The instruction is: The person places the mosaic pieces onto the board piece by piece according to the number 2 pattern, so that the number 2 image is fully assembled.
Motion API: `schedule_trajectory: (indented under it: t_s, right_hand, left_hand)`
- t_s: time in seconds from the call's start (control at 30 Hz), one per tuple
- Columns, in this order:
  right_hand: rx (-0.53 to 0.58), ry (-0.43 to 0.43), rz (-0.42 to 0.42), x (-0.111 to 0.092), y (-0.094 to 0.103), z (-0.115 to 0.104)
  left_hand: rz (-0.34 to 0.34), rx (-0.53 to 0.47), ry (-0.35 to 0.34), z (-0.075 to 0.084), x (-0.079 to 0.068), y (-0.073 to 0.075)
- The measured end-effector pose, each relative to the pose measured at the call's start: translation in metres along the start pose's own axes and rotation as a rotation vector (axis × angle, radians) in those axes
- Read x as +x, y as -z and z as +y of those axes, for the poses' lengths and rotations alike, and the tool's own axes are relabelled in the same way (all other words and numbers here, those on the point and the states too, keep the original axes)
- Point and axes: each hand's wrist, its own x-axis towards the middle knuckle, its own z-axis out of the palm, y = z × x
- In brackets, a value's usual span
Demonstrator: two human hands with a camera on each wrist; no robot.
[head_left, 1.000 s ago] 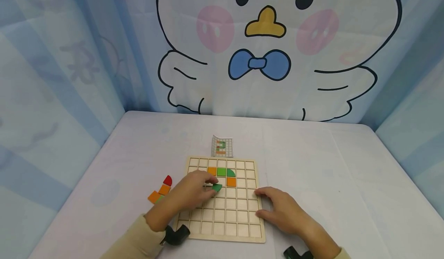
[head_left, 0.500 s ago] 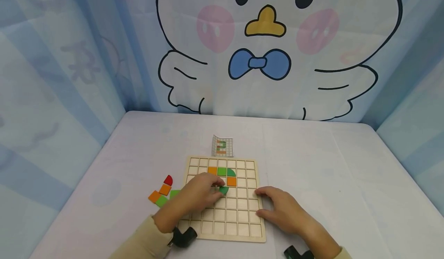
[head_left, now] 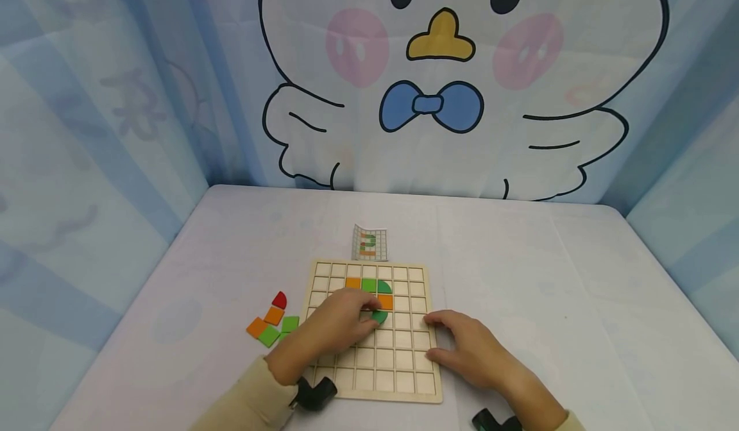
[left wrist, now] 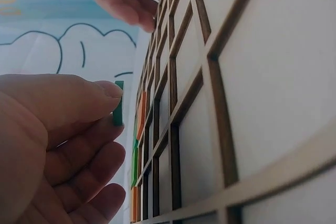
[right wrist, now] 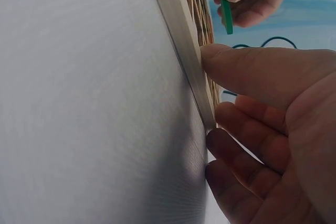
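So, head view first: my left grip (head_left: 345, 319) is pinched narrow on a green piece (head_left: 379, 316) over the wooden board (head_left: 384, 358). It's a dark, flat green with a rounded edge, though my fingers hide part of it. It sits just on my side of an orange square (head_left: 385, 302), with a row of three tiles (head_left: 369, 285) farther up. My right grip (head_left: 470, 354) is loose, thumb and fingertip spread apart at the board's right edge. Small card (head_left: 370, 244) past the far edge, loose tiles (head_left: 269, 335) off left on the tabletop (head_left: 548, 277).

Left wrist view: the piece is edge-on, a thin straight-sided slab between thumb and finger, clear of the board.

Right wrist view: edge-on again, a brighter green strip poking out from my left thumb. Up close, my right thumb touches the board's rim.
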Motion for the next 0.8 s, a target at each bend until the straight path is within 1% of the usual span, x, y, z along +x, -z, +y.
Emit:
schedule_trajectory:
  t_s: [0.27, 0.53, 0.8]
  right_hand:
    - [0.0, 0.013, 0.007, -0.0003, -0.0003, 0.0012]
    - [-0.006, 0.023, 0.011, -0.0007, -0.0003, 0.0018]
    - [0.0, 0.013, 0.003, 0.0, -0.0001, 0.001]
  left_hand:
    - [-0.009, -0.011, -0.005, 0.0007, 0.0023, -0.0028]
    - [-0.007, 0.013, -0.017, 0.0022, 0.0042, -0.0051]
    - [-0.01, 0.041, 0.013, 0.0017, 0.0077, -0.0076]
